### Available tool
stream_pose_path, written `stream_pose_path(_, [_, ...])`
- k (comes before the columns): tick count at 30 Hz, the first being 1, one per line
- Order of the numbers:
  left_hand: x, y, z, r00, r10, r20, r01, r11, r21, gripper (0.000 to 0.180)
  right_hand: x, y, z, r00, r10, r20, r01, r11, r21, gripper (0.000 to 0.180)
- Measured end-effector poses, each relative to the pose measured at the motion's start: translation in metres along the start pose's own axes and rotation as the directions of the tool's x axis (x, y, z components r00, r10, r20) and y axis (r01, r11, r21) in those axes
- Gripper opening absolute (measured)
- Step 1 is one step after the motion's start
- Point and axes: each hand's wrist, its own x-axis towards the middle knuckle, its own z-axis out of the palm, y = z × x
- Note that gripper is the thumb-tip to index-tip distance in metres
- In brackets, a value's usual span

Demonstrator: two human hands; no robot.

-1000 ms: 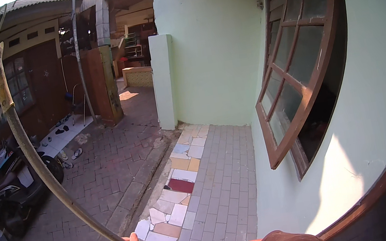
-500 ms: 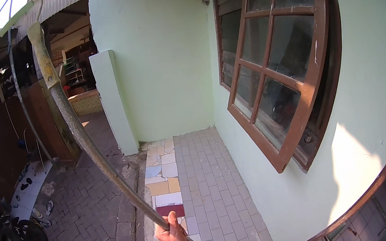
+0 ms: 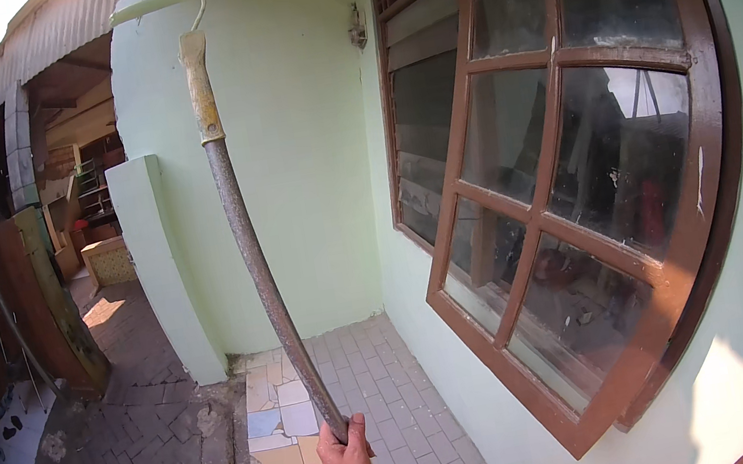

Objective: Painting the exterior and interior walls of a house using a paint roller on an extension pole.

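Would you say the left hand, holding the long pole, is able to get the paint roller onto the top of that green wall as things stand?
Probably yes. The left hand grips the long pole low down, and the paint roller at its far end already sits high against the green wall, with nothing between them. The right hand is out of view.

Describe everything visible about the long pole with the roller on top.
The long pole is a grey, paint-flecked shaft that looks like metal, rising steeply from the lower edge to the upper left. A yellowish handle section joins its top to a bent wire frame carrying a pale green paint roller, which lies against the light green wall. One hand grips the shaft low down; which hand cannot be told.
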Motion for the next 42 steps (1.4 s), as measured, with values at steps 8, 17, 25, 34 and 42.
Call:
stream_pose_path(8, [0.146,-0.080,0.022,0.996,0.032,0.079,-0.030,0.999,-0.023,0.024,0.150,-0.007,-0.095,0.976,-0.050,-0.213,0.037,0.997,-0.062,0.038])
stream_pose_path(17, [0.364,-0.152,0.050,0.989,0.029,0.144,-0.044,0.994,0.103,0.025,0.342,-0.049,-0.150,0.921,-0.023,-0.388,0.037,0.999,0.028,0.036])
stream_pose_path(25, [0.569,-0.150,0.087,0.988,0.063,0.141,-0.086,0.982,0.166,0.043,0.516,-0.063,-0.187,0.908,-0.056,-0.416,0.129,0.980,0.149,0.034])
stream_pose_path(34, [0.744,-0.218,0.142,0.959,0.180,0.217,-0.223,0.955,0.194,0.040,0.773,0.028,-0.280,0.778,-0.202,-0.596,0.400,0.890,0.220,0.018])
stream_pose_path(42, [0.873,-0.231,0.153,0.801,0.169,0.575,-0.358,0.904,0.232,0.057,0.849,-0.187,-0.517,0.531,-0.417,-0.738,0.526,0.845,-0.098,0.030])
